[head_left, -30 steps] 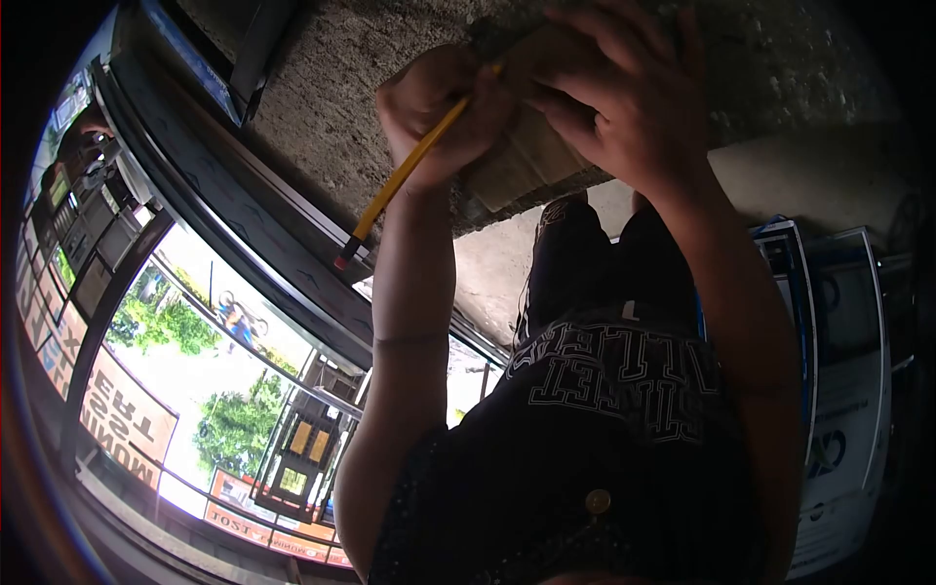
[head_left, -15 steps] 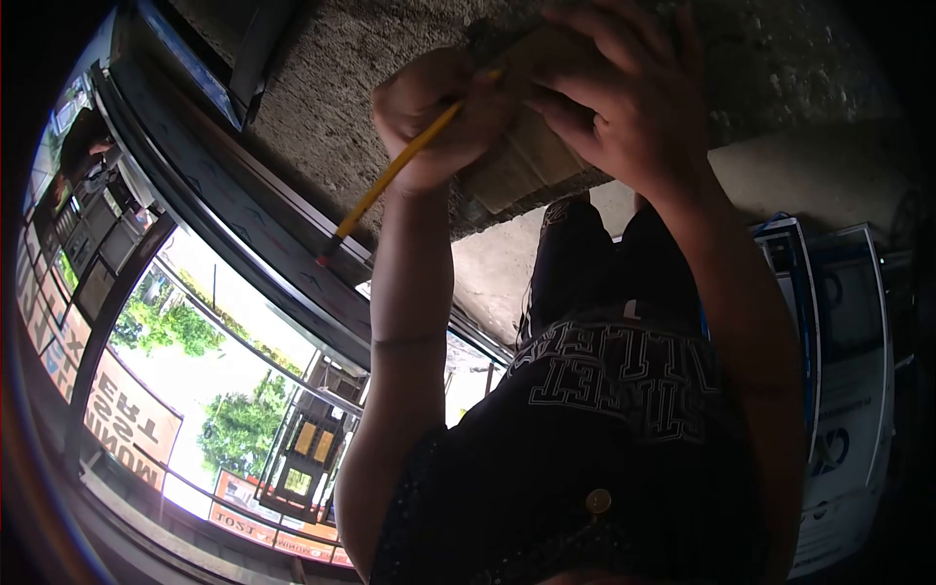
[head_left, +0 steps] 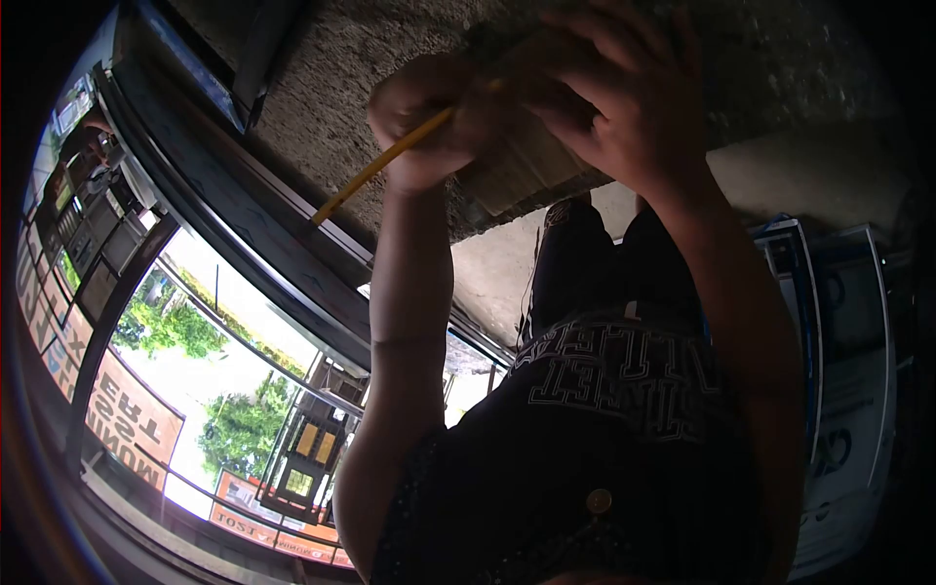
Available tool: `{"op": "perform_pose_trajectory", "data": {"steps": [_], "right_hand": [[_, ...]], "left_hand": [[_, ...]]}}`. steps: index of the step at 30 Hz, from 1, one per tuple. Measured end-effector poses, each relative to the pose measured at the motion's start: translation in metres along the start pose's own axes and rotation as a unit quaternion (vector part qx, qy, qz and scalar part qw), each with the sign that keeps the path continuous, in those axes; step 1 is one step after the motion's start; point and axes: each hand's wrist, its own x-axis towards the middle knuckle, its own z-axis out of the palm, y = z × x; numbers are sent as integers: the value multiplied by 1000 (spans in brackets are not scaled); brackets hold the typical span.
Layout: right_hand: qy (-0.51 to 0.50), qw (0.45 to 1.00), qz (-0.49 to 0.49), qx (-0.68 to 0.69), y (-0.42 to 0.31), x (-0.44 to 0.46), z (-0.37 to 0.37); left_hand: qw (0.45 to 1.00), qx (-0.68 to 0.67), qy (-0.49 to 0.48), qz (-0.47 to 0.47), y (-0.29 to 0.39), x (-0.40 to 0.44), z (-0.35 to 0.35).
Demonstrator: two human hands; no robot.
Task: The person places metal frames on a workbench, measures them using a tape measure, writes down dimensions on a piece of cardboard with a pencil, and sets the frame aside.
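Observation:
A yellow pencil (head_left: pixel 375 168) sits in the closed fingers of my left hand (head_left: pixel 424 122), its rear end sloping down to the left. Its writing end is in shadow by my fingers. My right hand (head_left: pixel 634 122) is over a piece of brown cardboard (head_left: pixel 526 171), fingers stretched and apart. The cardboard lies on a rough grey concrete surface (head_left: pixel 331 107), partly covered by both hands. Deep shadow hides my right fingertips and where exactly they touch.
Framed panels (head_left: pixel 843 341) stand on the right beside my arm. Long dark metal profiles (head_left: pixel 214 175) run along the left, close to the pencil's rear end. Beyond them are shop signs (head_left: pixel 127 419), trees and another person (head_left: pixel 93 141) at the far left.
My left hand has shifted slightly, and the pencil's rear end has swung up and left; hand and pencil are blurred. My right hand stays almost where it was.

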Motion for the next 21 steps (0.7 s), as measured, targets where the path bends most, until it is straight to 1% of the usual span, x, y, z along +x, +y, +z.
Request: {"op": "perform_pose_trajectory", "data": {"steps": [1, 4, 7, 10, 13, 16, 17, 20, 21], "right_hand": [[-3, 1000, 1, -4, 0, 0, 0], [14, 1000, 12, 5, 1, 3, 2], [20, 1000, 11, 7, -2, 2, 2], [30, 999, 9, 17, 0, 0, 4], [32, 999, 10, 15, 1, 0, 4], [30, 999, 11, 13, 0, 0, 4], [31, 999, 11, 14, 0, 1, 4], [-45, 998, 20, -26, 0, 1, -6], [-31, 999, 22, -14, 0, 2, -6]], "left_hand": [[999, -5, 32, 4, 2, 0, 1], [998, 58, -25, 30, 8, 2, 0], [997, 70, -34, -26, 8, -3, 1], [993, 111, -48, -5, 7, -3, 1], [994, 98, -47, 11, 8, -1, 2], [994, 96, -55, -17, 6, -2, 1], [994, 94, -54, -9, 6, -1, 3], [995, 90, -48, 3, 8, 1, 5], [995, 88, -45, 0, 7, 1, 6]]}}
